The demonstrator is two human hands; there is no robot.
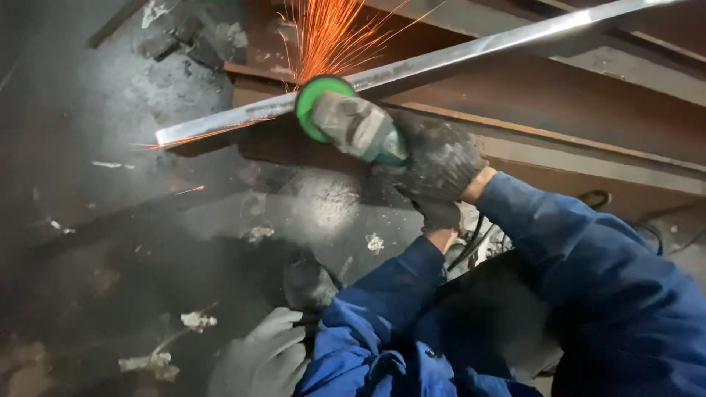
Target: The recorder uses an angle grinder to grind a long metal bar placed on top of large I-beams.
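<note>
A: Sleeves [588, 294] in blue work cloth fill the lower right, nearest the camera. What comes after them?

B: At the bottom edge, just left of the sleeves, a pale grey glove [265, 360] rests low near the dark floor [110, 242]. Whose hand it covers cannot be told from this view. Small pale scraps [197, 320] lie on the floor beside it.

A: Where are the person's own hands?

B: Both wear dark, dusty gloves and sit in the middle of the scene. The right hand [441, 158] is closed firmly around the body of an angle grinder [353, 125]. The left hand [439, 215] sits just below it, fingers curled, but what it grips is hidden and cannot be told.

A: And the grinder itself?

B: It is grey with a green guard [310, 103] around the disc. It points up and to the left, and the disc touches a long bright steel bar [456, 55].

A: Describe the bar.

B: It runs diagonally from middle left to upper right, resting along a rusty brown steel beam [588, 117] behind it. Orange sparks [323, 33] fan upward from the contact point, and a thinner streak shoots left along the bar's end
</note>
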